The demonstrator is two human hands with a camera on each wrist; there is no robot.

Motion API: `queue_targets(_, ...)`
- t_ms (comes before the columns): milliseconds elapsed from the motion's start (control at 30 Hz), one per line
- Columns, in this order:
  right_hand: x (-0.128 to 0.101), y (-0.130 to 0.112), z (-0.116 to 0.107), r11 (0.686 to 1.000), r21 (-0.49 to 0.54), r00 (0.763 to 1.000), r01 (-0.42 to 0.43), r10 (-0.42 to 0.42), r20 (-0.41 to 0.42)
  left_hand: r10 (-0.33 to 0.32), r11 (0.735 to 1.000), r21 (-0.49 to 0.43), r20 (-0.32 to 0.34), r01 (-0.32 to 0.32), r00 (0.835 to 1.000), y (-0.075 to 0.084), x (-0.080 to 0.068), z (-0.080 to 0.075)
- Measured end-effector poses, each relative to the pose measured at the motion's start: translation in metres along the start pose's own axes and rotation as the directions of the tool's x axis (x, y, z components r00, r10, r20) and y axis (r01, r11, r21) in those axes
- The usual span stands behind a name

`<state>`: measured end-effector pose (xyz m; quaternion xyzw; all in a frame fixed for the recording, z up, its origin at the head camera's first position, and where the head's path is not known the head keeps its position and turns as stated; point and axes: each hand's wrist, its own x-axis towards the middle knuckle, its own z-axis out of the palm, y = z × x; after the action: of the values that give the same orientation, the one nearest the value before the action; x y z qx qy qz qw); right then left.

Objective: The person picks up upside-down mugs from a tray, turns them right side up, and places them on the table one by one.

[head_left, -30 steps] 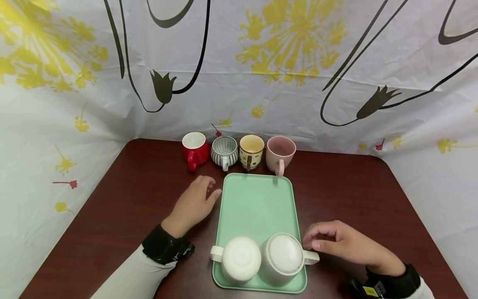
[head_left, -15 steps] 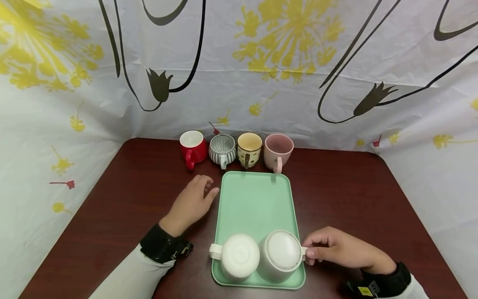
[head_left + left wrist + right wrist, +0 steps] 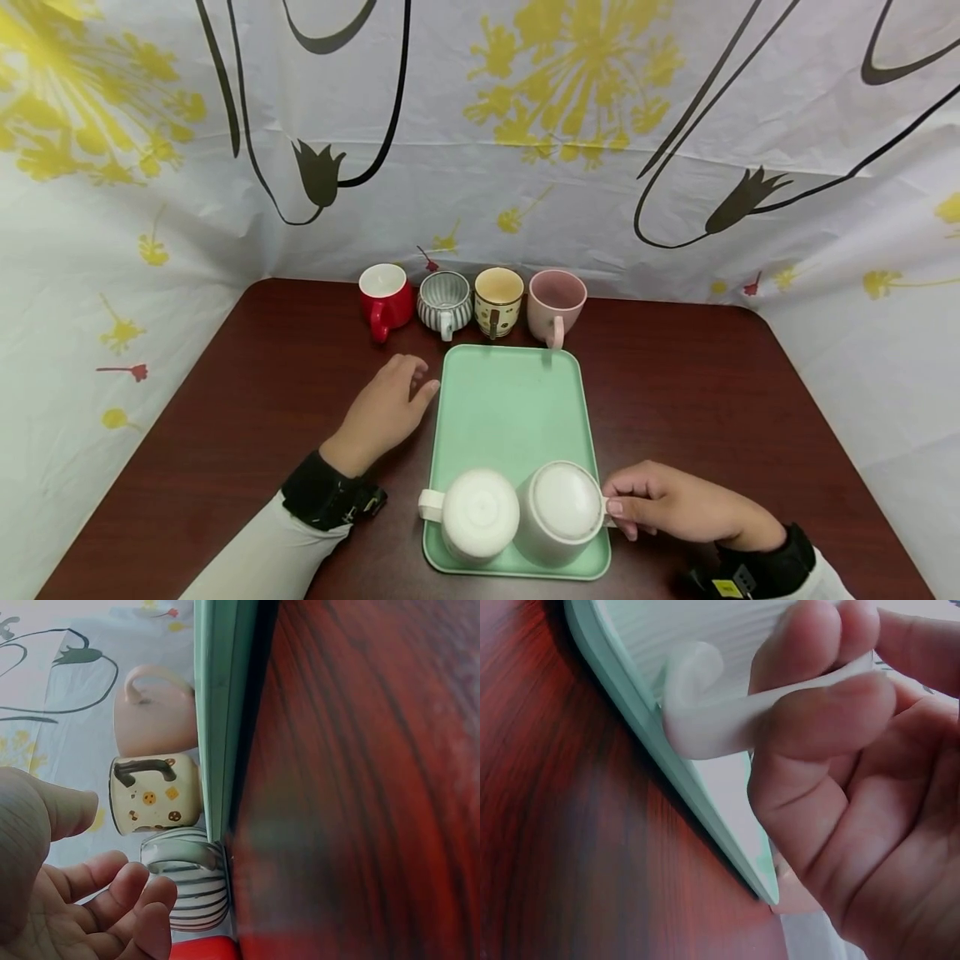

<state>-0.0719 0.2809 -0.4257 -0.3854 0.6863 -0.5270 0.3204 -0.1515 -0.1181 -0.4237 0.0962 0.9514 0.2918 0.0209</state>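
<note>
Two white mugs stand upside down on the near end of a green tray (image 3: 513, 400). The right white mug (image 3: 564, 510) has its handle (image 3: 712, 731) pinched between the thumb and fingers of my right hand (image 3: 675, 504). Beside it, the left white mug (image 3: 480, 515) has its handle pointing left over the tray's rim. My left hand (image 3: 384, 410) holds nothing; its fingers are loosely bent at the tray's left edge. In the left wrist view its fingers overlap the striped cup (image 3: 187, 900).
Along the table's back edge stand a red mug (image 3: 386, 302), a grey striped cup (image 3: 446, 305), a cream patterned mug (image 3: 498, 302) and a pink mug (image 3: 557, 307), all upright with handles toward me. Behind them hangs a printed white cloth (image 3: 465, 117). The dark wooden table (image 3: 690, 392) lies around the tray.
My right hand has moved left onto the right white mug's handle and now pinches it. The left hand stays in place, and the mugs look unmoved on the tray.
</note>
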Motion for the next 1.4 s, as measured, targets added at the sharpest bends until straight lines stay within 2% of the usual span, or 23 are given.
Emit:
queue_targets(367,0.005,-0.001,0.004,0.999,0.046,1.000,0.016,-0.017,0.014,0.005,1.000,0.006,-0.006,-0.005,1.000,-0.002,0.000,0.003)
queue_targets(667,0.004,-0.006,0.006,0.999,-0.026,0.999,-0.041,0.041,-0.029,-0.016,1.000,0.013,0.024,0.016,1.000,-0.001,-0.001,0.004)
queue_targets(900,0.003,-0.007,0.005,0.995,-0.093,0.997,-0.042,0.036,-0.070,-0.012,1.000,0.010,0.023,0.012,1.000,-0.001,-0.001,0.005)
queue_targets(1100,0.001,-0.008,0.001,0.999,-0.024,0.995,-0.049,0.047,-0.090,-0.006,1.000,0.009,0.019,0.006,1.000,-0.001,-0.002,0.006)
queue_targets(1400,-0.001,-0.011,-0.012,0.982,0.191,0.993,-0.003,0.026,-0.119,0.002,1.000,0.011,0.020,-0.002,1.000,0.000,-0.003,0.006)
